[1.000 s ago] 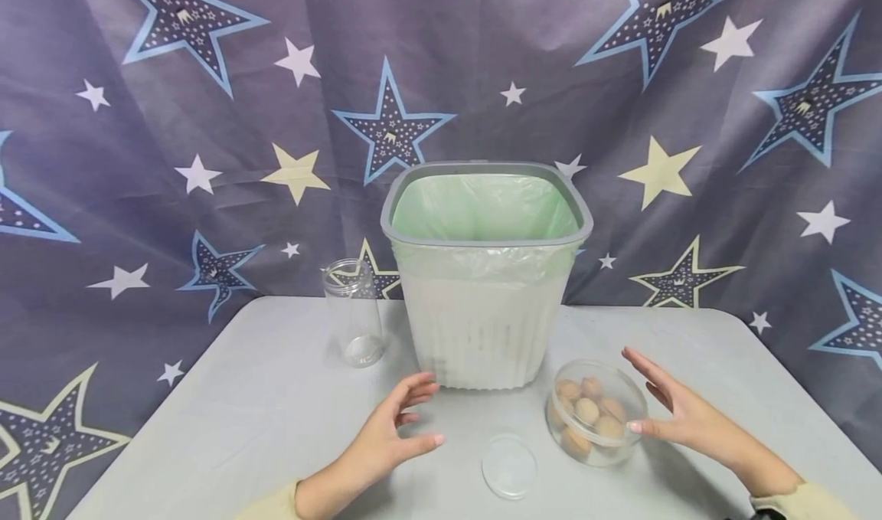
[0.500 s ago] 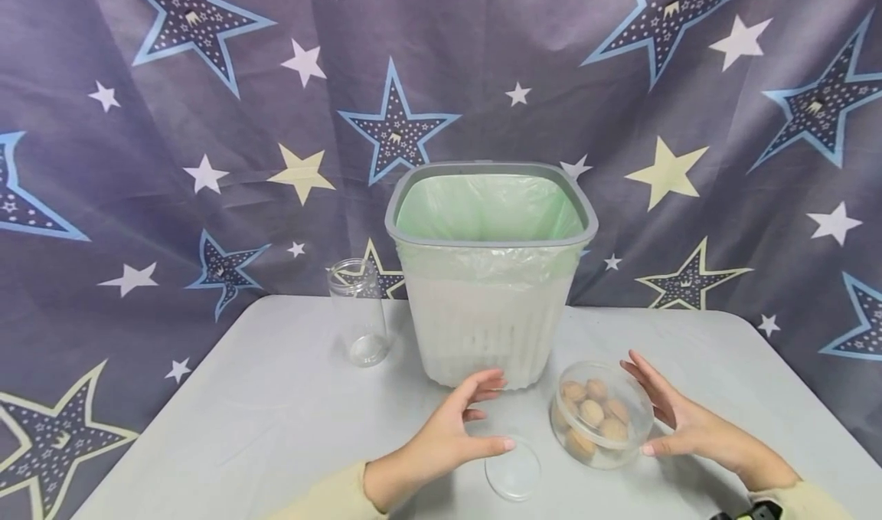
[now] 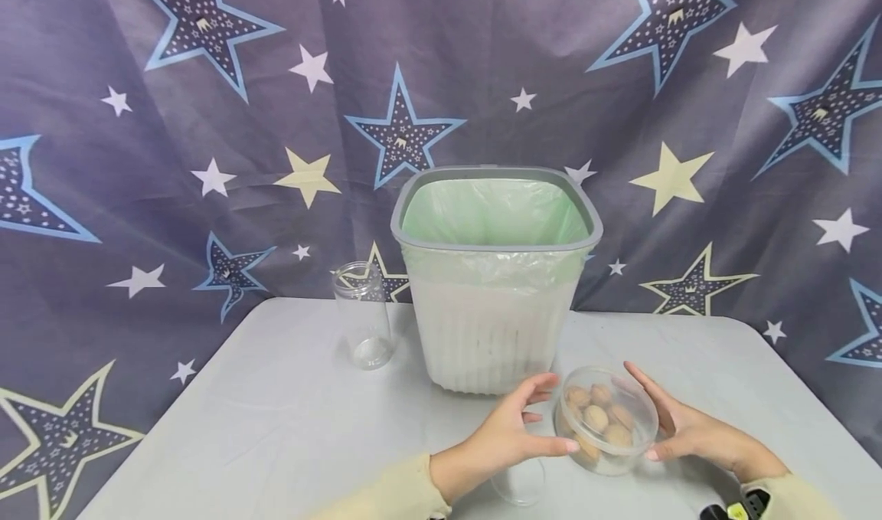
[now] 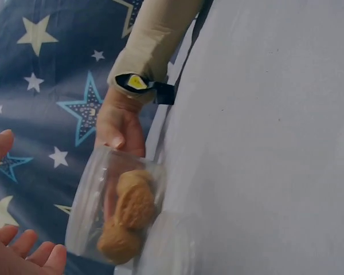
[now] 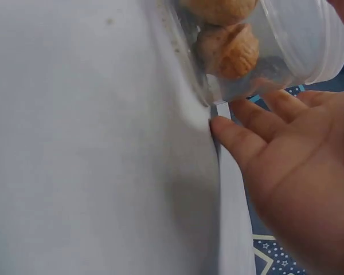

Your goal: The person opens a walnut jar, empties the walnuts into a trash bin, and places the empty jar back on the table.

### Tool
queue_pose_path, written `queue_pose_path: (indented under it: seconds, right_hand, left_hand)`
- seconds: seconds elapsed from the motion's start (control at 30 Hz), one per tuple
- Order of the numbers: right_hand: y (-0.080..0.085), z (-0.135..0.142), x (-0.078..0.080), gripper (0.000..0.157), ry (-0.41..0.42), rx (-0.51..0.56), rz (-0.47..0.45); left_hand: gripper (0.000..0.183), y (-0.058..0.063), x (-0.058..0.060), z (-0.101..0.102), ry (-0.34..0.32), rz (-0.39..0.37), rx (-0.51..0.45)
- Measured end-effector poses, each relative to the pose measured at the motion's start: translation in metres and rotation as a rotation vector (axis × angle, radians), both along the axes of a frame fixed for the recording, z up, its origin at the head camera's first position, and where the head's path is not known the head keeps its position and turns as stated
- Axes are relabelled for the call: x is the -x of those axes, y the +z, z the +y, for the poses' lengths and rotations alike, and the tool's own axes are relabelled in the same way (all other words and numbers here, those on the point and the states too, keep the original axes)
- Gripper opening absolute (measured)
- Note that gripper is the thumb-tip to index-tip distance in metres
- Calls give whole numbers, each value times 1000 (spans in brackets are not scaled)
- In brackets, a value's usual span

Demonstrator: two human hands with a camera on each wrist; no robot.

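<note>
A round clear plastic tub (image 3: 613,462) of walnuts (image 3: 596,418) stands on the table, right of centre in the head view. My right hand (image 3: 696,432) is beside its right wall, fingers loosely curved. In the right wrist view the fingertips (image 5: 235,134) lie very close to the tub's wall; contact is hard to tell. On the other side my left hand (image 3: 506,432) is spread toward the tub, thumb and fingers apart, with a gap visible in the left wrist view. A thin clear round disc, like a lid (image 3: 520,485), lies flat beneath the left hand, partly hidden by it.
A white bin (image 3: 489,321) with a grey rim and green liner stands behind the hands. To its left is a tall clear jar (image 3: 364,313), upright. A star-printed curtain (image 3: 482,60) hangs behind the table (image 3: 207,443).
My left hand has moved right, from in front of the bin across the disc to the tub's left side. The right hand has come slightly closer around the tub's right side.
</note>
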State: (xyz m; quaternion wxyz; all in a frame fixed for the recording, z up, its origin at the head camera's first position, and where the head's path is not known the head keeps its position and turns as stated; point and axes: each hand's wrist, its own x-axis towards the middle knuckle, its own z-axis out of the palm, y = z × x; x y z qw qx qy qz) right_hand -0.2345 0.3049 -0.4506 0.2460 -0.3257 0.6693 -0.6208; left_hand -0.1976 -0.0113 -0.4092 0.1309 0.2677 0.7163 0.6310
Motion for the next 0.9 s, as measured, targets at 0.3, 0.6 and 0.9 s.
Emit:
queue_pose_path:
  seconds: [0.3, 0.6, 0.9]
  right_hand:
    - [-4, 1, 3, 108, 1, -1, 2]
    - [-11, 0, 6, 103, 28, 7, 77]
    - [-15, 2, 13, 101, 23, -40, 137]
  left_hand:
    - [88, -11, 4, 27, 11, 19, 59]
    - [100, -19, 13, 38, 76, -29, 60]
    - [107, -25, 23, 47, 110, -97, 135]
